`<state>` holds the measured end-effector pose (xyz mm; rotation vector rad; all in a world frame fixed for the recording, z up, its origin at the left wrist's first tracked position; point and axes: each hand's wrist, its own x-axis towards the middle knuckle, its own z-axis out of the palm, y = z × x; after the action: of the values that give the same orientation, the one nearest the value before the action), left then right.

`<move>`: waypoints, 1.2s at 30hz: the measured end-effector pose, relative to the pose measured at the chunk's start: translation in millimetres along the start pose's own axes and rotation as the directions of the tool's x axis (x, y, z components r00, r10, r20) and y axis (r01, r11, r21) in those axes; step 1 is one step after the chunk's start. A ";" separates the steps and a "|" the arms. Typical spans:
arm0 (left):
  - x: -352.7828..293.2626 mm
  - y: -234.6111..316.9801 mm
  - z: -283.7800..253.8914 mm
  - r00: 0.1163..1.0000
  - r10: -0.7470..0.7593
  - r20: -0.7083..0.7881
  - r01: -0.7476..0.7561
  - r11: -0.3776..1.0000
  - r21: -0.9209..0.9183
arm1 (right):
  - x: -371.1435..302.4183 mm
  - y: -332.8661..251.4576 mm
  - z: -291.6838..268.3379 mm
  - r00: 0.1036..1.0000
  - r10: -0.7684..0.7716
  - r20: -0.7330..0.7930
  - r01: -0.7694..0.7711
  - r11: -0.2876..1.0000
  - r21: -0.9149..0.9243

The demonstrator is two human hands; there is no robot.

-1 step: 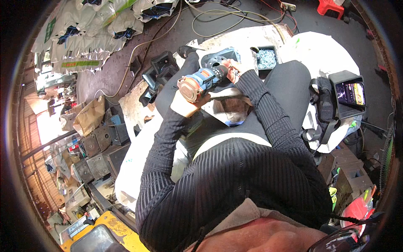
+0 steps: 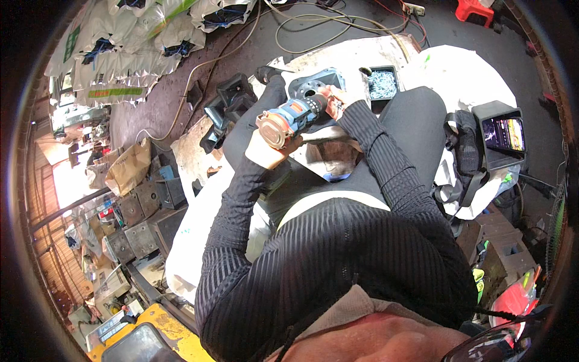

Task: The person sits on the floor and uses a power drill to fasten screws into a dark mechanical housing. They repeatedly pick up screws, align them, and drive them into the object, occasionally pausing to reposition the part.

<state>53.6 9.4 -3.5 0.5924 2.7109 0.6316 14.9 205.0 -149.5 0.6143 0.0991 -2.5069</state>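
Note:
My left hand (image 2: 266, 152) is wrapped round the grip of a blue and brown cordless drill (image 2: 288, 120). The drill's black chuck points away and to the right, toward my right hand (image 2: 336, 104). That hand is closed just beside the chuck, its fingers pinched together; what they hold is too small to name. Beyond the chuck, between my legs, a dark grey moulded box-shaped part (image 2: 329, 77) with a round opening lies partly hidden by the drill and hand. To its right stands a black tray (image 2: 395, 90) full of small light-blue pieces that look like screws.
Several dark plastic housings (image 2: 232, 96) lie by my left leg. On the right, a lit phone (image 2: 504, 134) leans inside a black box (image 2: 491, 113). Hoses (image 2: 313, 19) loop across the floor ahead. White bags (image 2: 114, 60) are stacked far left; a red stool (image 2: 475, 12) stands far right.

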 end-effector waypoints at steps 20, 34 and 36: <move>47.1 -16.9 -29.8 0.974 0.191 -0.124 -0.198 0.979 -0.050 | 20.3 -5.1 -38.6 0.890 -0.323 -0.322 0.076 0.802 -0.592; 88.1 -34.8 -41.1 0.926 -0.254 0.279 0.308 0.936 -0.172 | 42.3 7.2 -38.9 0.848 -0.431 -0.309 -0.111 0.425 -0.899; 97.5 -34.9 -44.8 0.921 -0.228 0.315 0.298 0.934 -0.196 | 42.7 6.0 -41.2 0.866 -0.402 -0.296 -0.115 0.416 -0.902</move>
<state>-59.3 9.2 0.2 0.2266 2.3386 0.7241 3.1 186.7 -205.1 0.7079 1.6707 -1.9075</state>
